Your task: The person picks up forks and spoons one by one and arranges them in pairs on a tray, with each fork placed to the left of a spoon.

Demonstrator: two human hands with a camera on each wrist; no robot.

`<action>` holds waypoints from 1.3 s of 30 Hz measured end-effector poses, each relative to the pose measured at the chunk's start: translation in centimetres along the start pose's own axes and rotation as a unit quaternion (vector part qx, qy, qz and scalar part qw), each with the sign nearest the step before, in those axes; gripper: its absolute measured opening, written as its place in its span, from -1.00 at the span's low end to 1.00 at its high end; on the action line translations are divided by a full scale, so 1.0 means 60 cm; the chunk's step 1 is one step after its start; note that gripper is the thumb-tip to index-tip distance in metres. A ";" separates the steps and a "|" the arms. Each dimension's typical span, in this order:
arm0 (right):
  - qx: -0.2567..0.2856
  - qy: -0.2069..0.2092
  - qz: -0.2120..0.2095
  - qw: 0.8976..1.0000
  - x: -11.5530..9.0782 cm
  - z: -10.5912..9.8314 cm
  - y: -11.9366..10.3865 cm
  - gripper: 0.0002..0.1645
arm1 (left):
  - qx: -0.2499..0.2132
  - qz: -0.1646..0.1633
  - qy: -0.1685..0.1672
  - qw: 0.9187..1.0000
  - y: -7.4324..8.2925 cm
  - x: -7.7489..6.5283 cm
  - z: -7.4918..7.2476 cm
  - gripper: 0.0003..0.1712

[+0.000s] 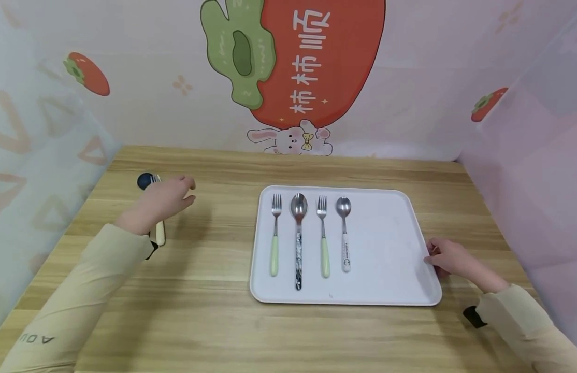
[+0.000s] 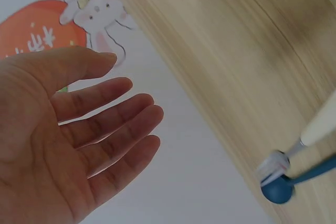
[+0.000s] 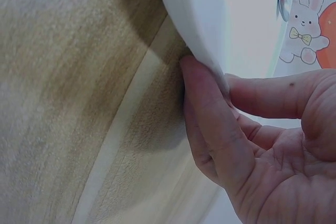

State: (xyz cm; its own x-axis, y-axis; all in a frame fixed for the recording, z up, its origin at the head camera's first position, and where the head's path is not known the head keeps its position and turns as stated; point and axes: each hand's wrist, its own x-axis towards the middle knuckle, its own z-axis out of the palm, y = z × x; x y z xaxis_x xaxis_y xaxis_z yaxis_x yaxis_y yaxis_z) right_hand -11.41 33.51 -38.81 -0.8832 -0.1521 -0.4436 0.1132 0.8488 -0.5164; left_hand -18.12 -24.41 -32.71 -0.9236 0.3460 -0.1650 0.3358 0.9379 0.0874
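At the right, my right hand (image 1: 451, 257) pinches the edge of a white tray (image 1: 386, 233), thumb on top and fingers under the rim (image 3: 181, 9). Four pieces lie side by side on it: a green-handled fork (image 1: 274, 254), a large spoon with a black-and-white handle (image 1: 298, 259), another green-handled fork (image 1: 325, 254) and a smaller spoon with a white handle (image 1: 346, 254). My left hand (image 1: 162, 202) is raised at the left, fingers spread and holding nothing. Below it lie a cream-handled fork (image 2: 320, 124) and a dark blue spoon (image 2: 278, 190), partly hidden by the hand in the head view.
The wooden table (image 1: 214, 331) carries everything. A printed backdrop with a persimmon (image 1: 344, 62) and a rabbit (image 1: 293, 140) stands behind it, and side walls rise at left and right. Table surface lies between the left hand and the tray.
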 end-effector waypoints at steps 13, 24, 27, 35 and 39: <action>-0.008 -0.009 0.008 1.000 0.000 0.000 -0.001 -0.82 | -0.038 -0.041 -0.004 0.998 -0.061 -0.006 0.014 -0.59; -0.008 -0.006 0.003 1.000 -0.002 0.001 0.001 -0.83 | -0.097 -0.097 -0.060 0.989 -0.104 -0.004 0.031 -0.48; -0.006 -0.004 0.001 1.000 -0.002 0.002 0.002 -0.84 | -0.119 -0.110 -0.074 0.984 -0.115 -0.004 0.037 -0.65; -0.010 0.003 0.001 1.000 0.000 0.002 0.001 -0.84 | -0.211 -0.159 -0.102 0.959 -0.128 -0.007 0.049 -0.72; -0.011 0.007 -0.001 1.000 0.000 0.002 0.001 -0.85 | -0.223 -0.178 -0.110 0.952 -0.128 -0.005 0.053 -0.74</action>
State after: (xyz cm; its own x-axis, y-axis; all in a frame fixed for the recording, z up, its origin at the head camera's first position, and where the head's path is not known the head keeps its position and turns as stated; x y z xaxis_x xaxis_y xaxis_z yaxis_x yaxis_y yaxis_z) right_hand -11.34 33.51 -38.96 -0.8896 -0.1462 -0.4327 0.1021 0.8598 -0.5003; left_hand -19.81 -31.63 -36.46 -0.8863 0.0514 -0.4603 -0.1488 0.9096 0.3880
